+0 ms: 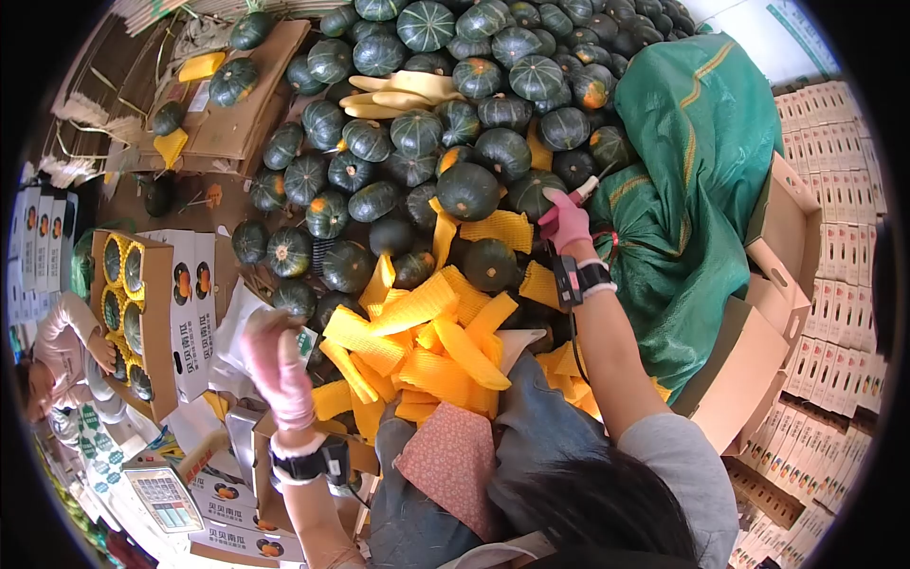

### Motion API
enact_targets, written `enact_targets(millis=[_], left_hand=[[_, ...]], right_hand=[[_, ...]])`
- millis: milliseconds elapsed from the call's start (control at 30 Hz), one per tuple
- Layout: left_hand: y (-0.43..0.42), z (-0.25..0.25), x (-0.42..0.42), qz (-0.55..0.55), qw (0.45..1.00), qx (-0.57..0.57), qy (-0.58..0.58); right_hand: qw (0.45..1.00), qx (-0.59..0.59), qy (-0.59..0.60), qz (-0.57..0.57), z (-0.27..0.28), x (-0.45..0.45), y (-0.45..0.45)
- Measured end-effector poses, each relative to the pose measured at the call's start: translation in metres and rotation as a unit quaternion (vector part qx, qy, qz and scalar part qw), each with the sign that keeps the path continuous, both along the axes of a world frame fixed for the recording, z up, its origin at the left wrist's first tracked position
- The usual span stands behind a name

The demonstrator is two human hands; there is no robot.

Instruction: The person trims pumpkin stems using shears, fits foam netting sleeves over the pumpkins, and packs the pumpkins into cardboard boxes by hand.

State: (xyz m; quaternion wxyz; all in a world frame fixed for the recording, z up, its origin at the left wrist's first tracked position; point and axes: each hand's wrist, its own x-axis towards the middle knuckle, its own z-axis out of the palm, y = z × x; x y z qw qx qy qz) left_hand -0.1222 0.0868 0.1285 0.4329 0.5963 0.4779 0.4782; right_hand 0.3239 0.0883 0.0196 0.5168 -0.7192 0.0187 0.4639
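My right hand (567, 224), in a pink glove, is closed on a white-handled tool (584, 188) beside the green sack (692, 180) and the dark green pumpkins (534, 194). At the lower left my left hand (279, 365), gloved in pink, is raised near a white plastic bag (242, 332); motion smears its fingers. Yellow foam net sleeves (427, 351) lie heaped between my hands, in front of my lap. A large pumpkin (468, 192) rests just beyond the sleeves.
Pumpkins pile up toward the back. Open cardboard boxes (739, 370) stand at right, before stacked flattened boxes (825, 275). On the left are a carton of sleeved pumpkins (156, 322), a scale (163, 498) and another person (71, 356). Flat cardboard (223, 123) lies at upper left.
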Motion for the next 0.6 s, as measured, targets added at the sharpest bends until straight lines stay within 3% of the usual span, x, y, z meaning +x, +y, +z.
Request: enact_targets(millis=[33, 100, 167, 233, 300, 367, 433, 500, 600], left_hand=[[0.010, 0.001, 0.016, -0.071, 0.996, 0.018, -0.052], [0.014, 0.005, 0.051, -0.101, 0.980, 0.015, -0.168], [0.018, 0.005, 0.067, -0.148, 0.968, -0.066, -0.192], [0.023, 0.016, 0.091, -0.156, 0.928, -0.191, -0.279], [0.028, 0.000, 0.101, -0.221, 0.909, -0.263, -0.236], [0.026, -0.002, 0.103, -0.280, 0.873, -0.308, -0.252], [0.011, -0.019, 0.082, -0.275, 0.874, -0.248, -0.314], [-0.008, -0.020, 0.044, -0.244, 0.863, -0.270, -0.351], [-0.077, -0.013, -0.057, -0.115, 0.863, -0.256, -0.421]], right_hand=[[0.998, 0.038, -0.020, -0.036, -0.006, -0.002, -0.006], [0.989, 0.144, 0.005, -0.036, 0.005, -0.009, -0.019], [0.962, 0.249, 0.079, 0.083, 0.036, -0.021, -0.028], [0.923, 0.351, 0.128, 0.091, 0.071, -0.059, -0.035], [0.901, 0.336, 0.158, 0.224, 0.107, -0.090, -0.043], [0.869, 0.283, 0.089, 0.396, 0.128, -0.126, -0.040], [0.839, 0.287, 0.080, 0.454, 0.140, -0.154, -0.035], [0.795, 0.294, -0.022, 0.531, 0.100, -0.103, -0.032], [0.805, 0.149, -0.054, 0.572, 0.127, -0.081, -0.037]])
